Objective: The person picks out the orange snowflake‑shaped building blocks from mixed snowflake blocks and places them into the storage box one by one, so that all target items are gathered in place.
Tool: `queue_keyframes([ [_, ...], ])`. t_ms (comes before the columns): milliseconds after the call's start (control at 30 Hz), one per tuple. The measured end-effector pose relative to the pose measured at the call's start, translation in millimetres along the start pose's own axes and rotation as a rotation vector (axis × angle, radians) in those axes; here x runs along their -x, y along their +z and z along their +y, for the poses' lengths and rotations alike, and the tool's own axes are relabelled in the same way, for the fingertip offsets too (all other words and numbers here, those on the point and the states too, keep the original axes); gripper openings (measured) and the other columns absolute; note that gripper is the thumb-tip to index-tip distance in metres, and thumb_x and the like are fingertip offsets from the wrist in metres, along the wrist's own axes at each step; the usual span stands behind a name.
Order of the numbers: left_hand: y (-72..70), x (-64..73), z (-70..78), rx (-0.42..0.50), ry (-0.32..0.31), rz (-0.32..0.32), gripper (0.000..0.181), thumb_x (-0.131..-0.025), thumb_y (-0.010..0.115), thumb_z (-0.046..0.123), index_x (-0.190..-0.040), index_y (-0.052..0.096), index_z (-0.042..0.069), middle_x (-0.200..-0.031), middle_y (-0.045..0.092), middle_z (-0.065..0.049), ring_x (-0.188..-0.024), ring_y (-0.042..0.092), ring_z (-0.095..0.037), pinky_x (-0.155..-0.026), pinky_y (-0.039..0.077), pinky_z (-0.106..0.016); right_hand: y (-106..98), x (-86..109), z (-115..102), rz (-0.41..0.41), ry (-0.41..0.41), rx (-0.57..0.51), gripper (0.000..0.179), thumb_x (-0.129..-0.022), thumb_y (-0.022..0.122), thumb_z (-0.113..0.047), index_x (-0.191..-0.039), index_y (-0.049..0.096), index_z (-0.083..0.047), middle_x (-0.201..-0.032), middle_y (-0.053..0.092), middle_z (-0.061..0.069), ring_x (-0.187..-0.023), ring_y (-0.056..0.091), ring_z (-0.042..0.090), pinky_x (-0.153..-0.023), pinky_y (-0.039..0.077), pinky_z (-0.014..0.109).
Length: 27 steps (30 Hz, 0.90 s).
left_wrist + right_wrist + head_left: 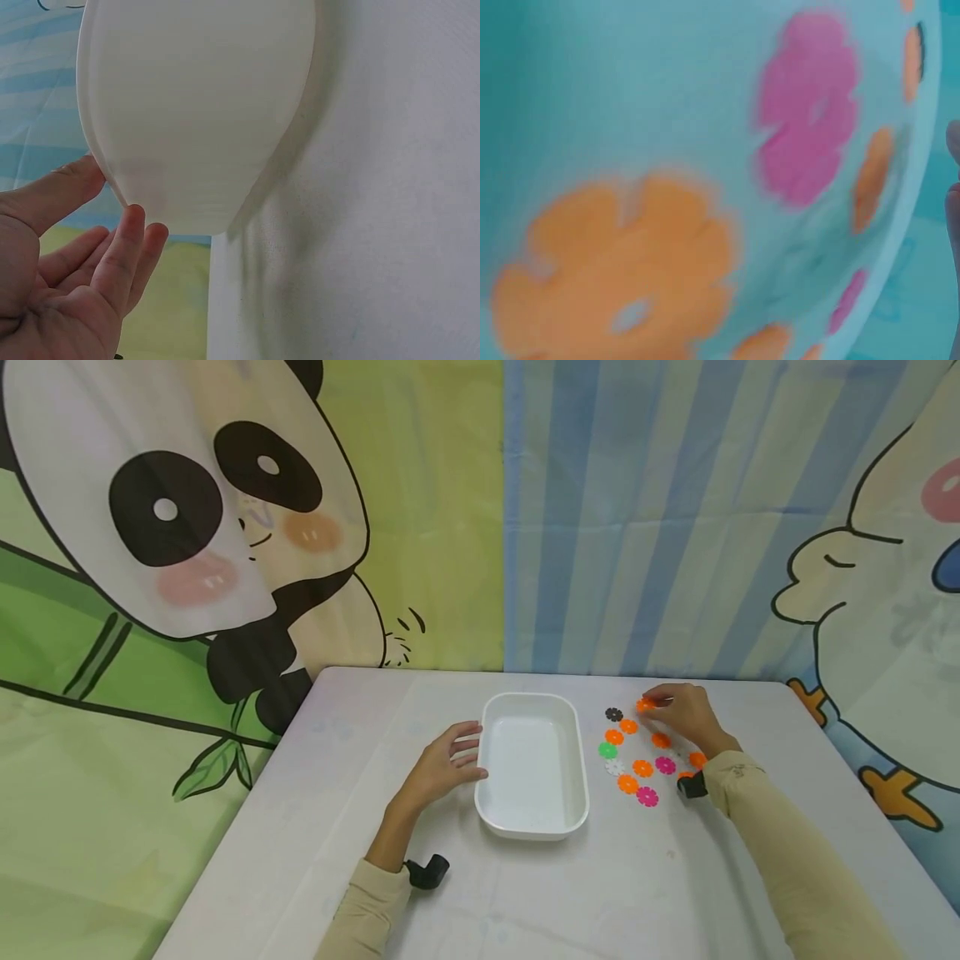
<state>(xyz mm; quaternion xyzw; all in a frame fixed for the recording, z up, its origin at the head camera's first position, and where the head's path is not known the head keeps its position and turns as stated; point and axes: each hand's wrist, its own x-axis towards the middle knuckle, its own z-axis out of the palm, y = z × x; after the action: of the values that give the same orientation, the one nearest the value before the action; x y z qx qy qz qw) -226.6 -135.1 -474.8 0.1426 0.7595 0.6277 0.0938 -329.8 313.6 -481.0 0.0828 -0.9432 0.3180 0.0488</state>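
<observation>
A white plastic basin (532, 768) stands on the table, its inside bare. My left hand (447, 764) is at the basin's left side, thumb and fingertips against the rim, fingers loosely extended. The left wrist view shows the basin's outer wall (195, 112) with fingertips (133, 217) right at its edge. At the far side of the scattered pieces, my right hand (686, 714) pinches an orange flower-shaped disc (645, 703) between thumb and fingers, low over the table. In the right wrist view only bits of fingertips (954, 142) show at the right edge.
Several notched flower-shaped discs lie right of the basin: orange (627, 784), pink (647, 797), green (608, 750), white (615, 767) and black (613, 714). A cartoon-printed curtain (427, 510) hangs behind the white table (337, 760). Both wrists wear black cameras (427, 872).
</observation>
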Motion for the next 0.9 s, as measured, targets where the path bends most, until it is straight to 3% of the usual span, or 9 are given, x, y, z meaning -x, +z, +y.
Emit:
queue_keyframes([
  [200,-0.5,1.4,-1.2,-0.017,0.016,0.017,0.082,-0.074,0.084,0.001,-0.145,0.043,0.008,-0.143,0.048,-0.015,-0.123,0.055,-0.032,-0.096,0.052,-0.033,5,-10.3,-28,0.071,-0.106,-0.106,0.033,-0.078,0.083,-0.010,-0.108,0.073,0.001,-0.106,0.070,0.019,-0.098,0.067,0.037,-0.086,0.056,0.051],
  [533,0.5,1.2,0.1,-0.035,0.024,0.021,0.080,-0.075,0.083,0.002,-0.144,0.043,0.007,-0.143,0.047,-0.016,-0.123,0.055,-0.033,-0.095,0.053,-0.032,15,-26.0,-95,0.076,-0.130,-0.234,0.039,-0.077,0.085,-0.024,-0.110,0.074,-0.008,-0.109,0.072,0.010,-0.097,0.068,0.025,-0.082,0.059,0.042],
  [900,1.4,2.2,0.8,-0.047,0.018,0.021,0.078,-0.075,0.082,0.000,-0.143,0.044,0.009,-0.144,0.046,-0.018,-0.124,0.054,-0.035,-0.098,0.051,-0.038,43,-40.6,-162,0.075,-0.222,-0.423,0.032,-0.075,0.086,-0.017,-0.104,0.076,-0.007,-0.104,0.073,0.009,-0.091,0.070,0.020,-0.076,0.060,0.034],
])
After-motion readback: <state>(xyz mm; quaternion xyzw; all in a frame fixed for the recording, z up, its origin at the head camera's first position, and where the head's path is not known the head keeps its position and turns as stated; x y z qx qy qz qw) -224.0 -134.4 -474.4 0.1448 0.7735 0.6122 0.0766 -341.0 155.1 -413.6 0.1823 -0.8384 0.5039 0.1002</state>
